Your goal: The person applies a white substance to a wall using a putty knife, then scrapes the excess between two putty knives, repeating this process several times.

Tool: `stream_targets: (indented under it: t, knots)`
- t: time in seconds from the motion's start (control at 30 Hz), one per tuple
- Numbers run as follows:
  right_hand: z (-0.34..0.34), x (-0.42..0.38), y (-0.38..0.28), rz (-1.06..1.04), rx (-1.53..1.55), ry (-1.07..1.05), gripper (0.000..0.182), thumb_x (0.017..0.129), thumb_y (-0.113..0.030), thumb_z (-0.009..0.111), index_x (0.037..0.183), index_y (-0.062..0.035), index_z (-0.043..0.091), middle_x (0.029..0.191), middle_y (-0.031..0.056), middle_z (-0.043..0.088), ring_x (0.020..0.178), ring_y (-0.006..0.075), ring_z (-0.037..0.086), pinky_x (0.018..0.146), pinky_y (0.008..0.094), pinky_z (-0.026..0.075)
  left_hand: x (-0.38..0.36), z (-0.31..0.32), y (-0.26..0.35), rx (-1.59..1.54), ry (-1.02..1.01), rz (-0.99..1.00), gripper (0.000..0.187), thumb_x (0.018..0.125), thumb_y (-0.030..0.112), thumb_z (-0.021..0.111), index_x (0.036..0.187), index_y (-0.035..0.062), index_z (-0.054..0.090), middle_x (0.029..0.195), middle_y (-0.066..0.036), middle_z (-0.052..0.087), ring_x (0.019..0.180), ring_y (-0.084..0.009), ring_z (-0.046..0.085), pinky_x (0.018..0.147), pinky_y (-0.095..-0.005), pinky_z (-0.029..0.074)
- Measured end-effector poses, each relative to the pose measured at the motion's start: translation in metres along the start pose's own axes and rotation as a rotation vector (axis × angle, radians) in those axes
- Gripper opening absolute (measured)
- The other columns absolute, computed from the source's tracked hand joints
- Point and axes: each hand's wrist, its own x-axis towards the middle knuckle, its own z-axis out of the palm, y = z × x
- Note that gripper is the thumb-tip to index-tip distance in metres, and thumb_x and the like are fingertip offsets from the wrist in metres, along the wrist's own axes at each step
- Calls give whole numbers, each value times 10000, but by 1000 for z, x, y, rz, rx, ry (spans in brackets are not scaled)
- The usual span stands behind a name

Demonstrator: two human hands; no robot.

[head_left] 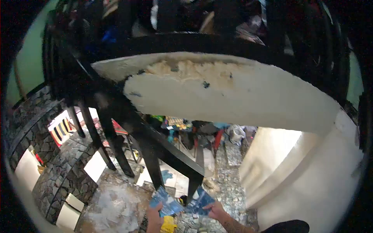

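At the bottom of the head view, my left hand [154,215] is closed on a flat blue piece [166,202] with whitish smears. My right hand [216,211] grips a second blue piece [200,201], also smeared pale. The two pieces are close together, held low in front of the foot of the black stair railing [171,153]. Just below the left piece is something yellow [168,224]. Whether the blue pieces have handles is hidden by my fingers.
A pale beam [233,95] with a stained, rough upper edge crosses overhead. A curved cream wall [311,174] stands at the right. Stone-patterned wall [54,186] and a white-smeared surface [112,209] lie left. Cluttered items [206,130] are farther below.
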Motion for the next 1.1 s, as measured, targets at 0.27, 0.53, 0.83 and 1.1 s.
stream_targets:
  t: [0.27, 0.53, 0.83, 1.1]
  knots:
    - [116, -50, -145, -770, -567, 8, 837, 550, 144, 577, 1327, -35, 321, 1112, 96, 545, 1010, 239, 545, 878, 362, 441, -27, 25, 21, -50, -99, 108, 295, 771, -10, 582, 1060, -33, 525, 972, -112, 596, 828, -217, 607, 721, -353, 505]
    - [118, -48, -80, -517, -332, 9, 754, 583, 139, 571, 1291, 13, 345, 1144, 135, 518, 1002, 254, 546, 878, 341, 451, -13, 26, -11, -210, -367, 50, 279, 795, 62, 609, 1058, 11, 530, 960, -76, 598, 831, -186, 600, 717, -322, 510]
    - [99, -32, -7, -511, -1033, -179, 607, 647, 86, 534, 1232, 6, 394, 1133, 138, 511, 1051, 273, 513, 918, 380, 420, -20, 24, -22, -143, -131, 30, 253, 763, 44, 639, 992, 14, 536, 908, -70, 595, 803, -171, 593, 683, -313, 518]
    - [-6, 26, 69, -318, -1700, -732, 710, 499, 198, 319, 1157, -28, 459, 1139, 182, 462, 1095, 340, 443, 965, 383, 342, -13, -10, 33, -648, -207, 166, 299, 792, 68, 623, 1051, 32, 476, 935, -95, 600, 807, -228, 621, 696, -393, 540]
